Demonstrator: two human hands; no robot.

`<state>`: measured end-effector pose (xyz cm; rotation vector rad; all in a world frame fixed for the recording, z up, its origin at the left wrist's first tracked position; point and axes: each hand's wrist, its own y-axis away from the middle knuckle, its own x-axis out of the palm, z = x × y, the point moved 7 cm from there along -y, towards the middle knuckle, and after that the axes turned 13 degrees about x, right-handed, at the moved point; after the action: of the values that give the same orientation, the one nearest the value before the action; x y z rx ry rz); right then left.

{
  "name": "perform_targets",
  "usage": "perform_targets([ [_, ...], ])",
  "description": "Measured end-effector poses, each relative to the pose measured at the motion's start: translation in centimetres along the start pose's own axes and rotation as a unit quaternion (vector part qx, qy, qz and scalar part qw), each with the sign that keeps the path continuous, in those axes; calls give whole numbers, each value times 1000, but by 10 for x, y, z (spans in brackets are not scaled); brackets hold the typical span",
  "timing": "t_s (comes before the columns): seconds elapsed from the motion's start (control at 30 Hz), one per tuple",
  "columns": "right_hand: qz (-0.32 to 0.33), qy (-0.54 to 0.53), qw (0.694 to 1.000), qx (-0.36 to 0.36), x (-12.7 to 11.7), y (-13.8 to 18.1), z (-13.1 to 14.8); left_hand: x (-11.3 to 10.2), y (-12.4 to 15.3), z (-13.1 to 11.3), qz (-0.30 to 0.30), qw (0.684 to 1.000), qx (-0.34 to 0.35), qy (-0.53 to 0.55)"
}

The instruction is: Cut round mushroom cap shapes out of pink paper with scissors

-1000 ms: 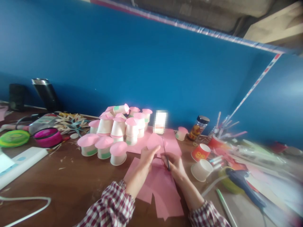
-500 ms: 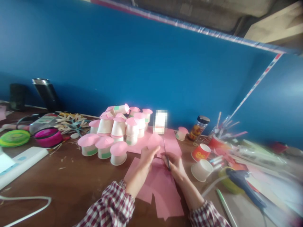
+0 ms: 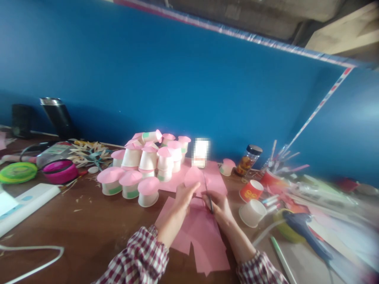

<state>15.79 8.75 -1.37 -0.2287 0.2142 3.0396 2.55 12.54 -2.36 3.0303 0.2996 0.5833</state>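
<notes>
My left hand [image 3: 186, 197] pinches a rounded piece of pink paper [image 3: 194, 177] by its lower edge. In my right hand [image 3: 219, 207] is a pair of scissors [image 3: 209, 199], its dark handle against my fingers and its blades pointing up and away beside the paper. Both hands are held close together above cut pink sheets [image 3: 204, 236] lying on the table. To their left stand several white paper cups with pink paper tops [image 3: 148, 191], some stacked on others. Most of the scissors' grips are hidden by my fingers.
At right lie an orange-red cup [image 3: 251, 191], a white cup [image 3: 253, 213], a glue gun [image 3: 308, 230] and a green stick [image 3: 282, 258]. A jar with a black lid [image 3: 249, 159] stands behind. A white power strip [image 3: 29, 207] and a magenta case [image 3: 60, 171] sit at left.
Almost nothing differs. Both hands, the pink paper and the scissors keep practically the same place.
</notes>
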Motion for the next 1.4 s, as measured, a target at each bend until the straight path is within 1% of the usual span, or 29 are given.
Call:
perform_targets([
  [0.13, 2, -1, 1000, -1, 1, 0, 0, -2, -1, 1, -10, 1000, -8, -3],
  [0.3, -6, -5, 1000, -1, 1, 1, 1, -1, -1, 0, 2, 1000, 3, -3],
  [0.4, -1, -18, 1000, 5, 1, 0, -1, 0, -1, -1, 5, 1000, 13, 9],
  [0.6, 10, -31, 999, 21, 1, -3, -7, 2, -1, 3, 19, 1000, 2, 8],
  [0.73, 0, -20, 1000, 6, 0, -1, -3, 3, -2, 5, 18, 1000, -7, 9],
  [1.1, -7, -10, 1000, 4, -1, 0, -2, 2, -3, 7, 21, 1000, -7, 7],
  [1.23, -13, -8, 1000, 1, -1, 1, 1, 2, -5, 9, 28, 999, -5, 15],
  [1.4, -15, -4, 1000, -6, -1, 1, 2, 2, -8, 13, 23, 999, 3, 28],
])
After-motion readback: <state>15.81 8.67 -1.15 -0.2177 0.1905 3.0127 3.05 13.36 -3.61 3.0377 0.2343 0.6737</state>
